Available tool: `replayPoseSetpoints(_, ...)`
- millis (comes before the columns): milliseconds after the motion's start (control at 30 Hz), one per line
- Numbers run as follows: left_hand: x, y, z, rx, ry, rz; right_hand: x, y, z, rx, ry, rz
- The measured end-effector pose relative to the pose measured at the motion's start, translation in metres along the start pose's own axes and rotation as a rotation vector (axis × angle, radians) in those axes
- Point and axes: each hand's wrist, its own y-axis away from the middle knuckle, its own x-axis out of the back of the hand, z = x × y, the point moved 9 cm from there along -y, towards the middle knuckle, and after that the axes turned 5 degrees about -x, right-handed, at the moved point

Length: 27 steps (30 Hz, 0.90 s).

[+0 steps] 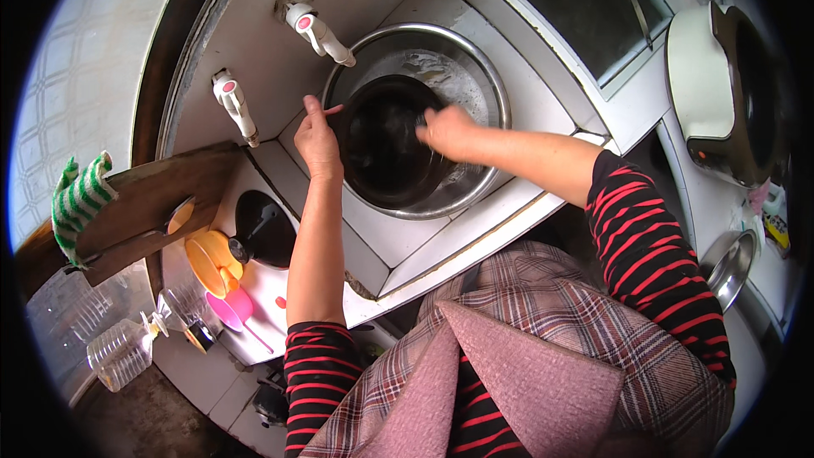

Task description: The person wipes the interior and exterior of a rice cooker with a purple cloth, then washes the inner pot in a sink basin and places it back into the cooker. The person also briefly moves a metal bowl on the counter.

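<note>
A dark round pot (388, 140) sits tilted inside a wide stainless steel basin (499, 95), which stands in a white tiled sink (375, 238). My left hand (318, 143) grips the pot's left rim, thumb raised. Over the pot's right side is my right hand (451, 133), blurred, with its fingers bent in at the inner edge. Whether something small is held in those fingers is not clear. Wet, whitish liquid shows in the basin beyond the pot.
Two white taps (318, 35) (235, 105) jut from the wall. On the left ledge are a black lid (264, 229), an orange ladle (213, 261) and a pink scoop (229, 308). A striped cloth (82, 207) hangs over a board. A white appliance (703, 70) stands right.
</note>
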Motion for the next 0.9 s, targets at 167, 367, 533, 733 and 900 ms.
replayPoseSetpoints(167,-0.004,0.001,0.002,-0.115,0.024,-0.022,0.012,-0.034,0.024,0.051,-0.06,0.255)
replayPoseSetpoints(367,-0.039,0.067,0.08,-1.072,-0.915,-0.222,-0.019,-0.052,0.036,-0.123,-0.077,0.169)
replayPoseSetpoints(533,-0.064,0.092,0.072,-1.216,-1.108,-0.963,-0.015,-0.059,0.038,-0.031,-0.077,0.148)
replayPoseSetpoints(733,-0.075,0.077,0.029,-0.889,-1.44,-1.299,-0.011,-0.062,0.076,-0.216,-0.27,0.161)
replayPoseSetpoints(900,-0.076,0.093,0.019,-0.733,-1.385,-1.387,-0.007,-0.067,0.093,-0.205,-0.105,0.219)
